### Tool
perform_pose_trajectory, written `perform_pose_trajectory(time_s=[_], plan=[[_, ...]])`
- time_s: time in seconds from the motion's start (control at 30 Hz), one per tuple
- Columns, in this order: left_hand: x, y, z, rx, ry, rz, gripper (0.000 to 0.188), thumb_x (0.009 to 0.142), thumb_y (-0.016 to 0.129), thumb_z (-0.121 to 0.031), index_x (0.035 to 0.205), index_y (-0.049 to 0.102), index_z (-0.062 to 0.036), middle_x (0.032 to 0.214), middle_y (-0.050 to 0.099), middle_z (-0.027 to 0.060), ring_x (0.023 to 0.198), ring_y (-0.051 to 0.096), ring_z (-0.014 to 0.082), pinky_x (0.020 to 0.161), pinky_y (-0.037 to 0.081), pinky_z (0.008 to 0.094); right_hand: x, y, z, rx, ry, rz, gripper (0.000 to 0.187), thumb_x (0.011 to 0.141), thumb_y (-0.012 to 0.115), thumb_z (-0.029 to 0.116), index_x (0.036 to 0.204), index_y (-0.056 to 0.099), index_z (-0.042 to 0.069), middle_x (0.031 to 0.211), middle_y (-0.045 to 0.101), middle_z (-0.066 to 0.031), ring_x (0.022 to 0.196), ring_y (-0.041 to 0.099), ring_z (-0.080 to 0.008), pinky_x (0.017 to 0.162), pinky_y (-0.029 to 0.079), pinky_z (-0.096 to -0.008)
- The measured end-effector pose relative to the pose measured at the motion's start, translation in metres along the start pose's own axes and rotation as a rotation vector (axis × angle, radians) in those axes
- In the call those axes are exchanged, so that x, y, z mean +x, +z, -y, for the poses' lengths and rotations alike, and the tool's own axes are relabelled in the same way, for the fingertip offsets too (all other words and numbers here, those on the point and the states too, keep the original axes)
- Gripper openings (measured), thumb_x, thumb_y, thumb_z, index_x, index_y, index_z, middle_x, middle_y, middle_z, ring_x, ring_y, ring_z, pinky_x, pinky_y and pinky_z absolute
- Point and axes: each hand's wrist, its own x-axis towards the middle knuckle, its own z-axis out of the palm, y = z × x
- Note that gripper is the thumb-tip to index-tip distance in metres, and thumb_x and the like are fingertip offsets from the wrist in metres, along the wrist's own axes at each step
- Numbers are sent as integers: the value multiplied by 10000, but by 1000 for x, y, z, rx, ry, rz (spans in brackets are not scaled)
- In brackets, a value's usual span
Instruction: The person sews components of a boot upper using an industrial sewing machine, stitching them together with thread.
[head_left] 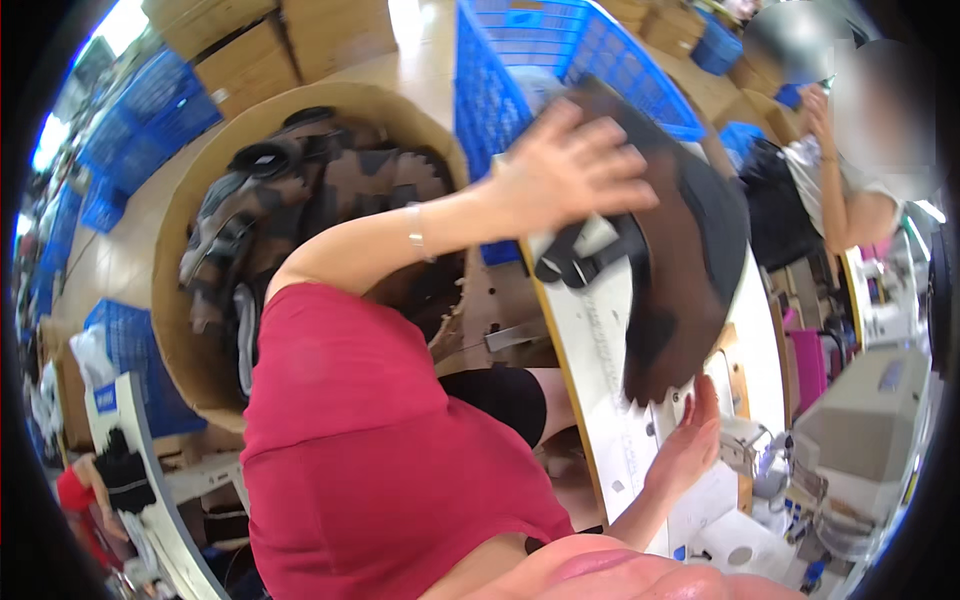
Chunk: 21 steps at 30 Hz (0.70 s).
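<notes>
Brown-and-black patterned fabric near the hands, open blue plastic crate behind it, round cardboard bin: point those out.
Brown-and-black patterned fabric (682,245), head view: brown middle.
Open blue plastic crate (487,85), head view: left side wall.
Round cardboard bin (171,270), head view: left wall.

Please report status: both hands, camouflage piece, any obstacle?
Left hand open, at camouflage piece; contact unclear. Right hand open, by its lower edge. Blue crate near left hand, not blocking.

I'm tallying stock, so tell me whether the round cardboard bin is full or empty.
The cardboard bin is not empty: camouflage pieces heap across it. Cannot tell whether they fill it completely.
</notes>
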Motion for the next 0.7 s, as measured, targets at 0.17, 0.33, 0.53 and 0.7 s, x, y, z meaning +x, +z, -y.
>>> perform_pose_trajectory(time_s=[0.17,0.33,0.53,0.7], plan=[[-150,-108,137,544,-584,23,454,788,458,-62,1181,615,-227,1169,619,23,1111,531,235,848,392,412,54,43,-15,-157,147,68,355,985,388,206,1164,580,-32,1174,615,-101,1142,528,-193,1020,338,-322],[-357,-158,142,1040,-954,771,643,846,494,-83,1439,316,-256,1431,413,28,1214,485,315,901,389,580,106,99,-58,-392,-119,330,272,945,493,186,1137,616,39,1139,630,-92,1120,543,-210,1003,352,-327],[-395,-169,172,270,-1395,1318,938,670,739,-67,1463,242,-131,1470,331,129,1266,437,339,1024,387,475,186,156,-115,-967,-536,482,347,897,561,254,1200,572,87,1254,560,-82,1245,433,-242,1082,231,-423],[-227,-110,246,418,-926,1270,259,796,619,-182,1031,661,-84,1118,630,118,1048,598,283,820,500,439,211,168,-129,-1026,-651,518,387,889,564,284,1225,551,92,1308,518,-69,1257,421,-233,1082,238,-432]])
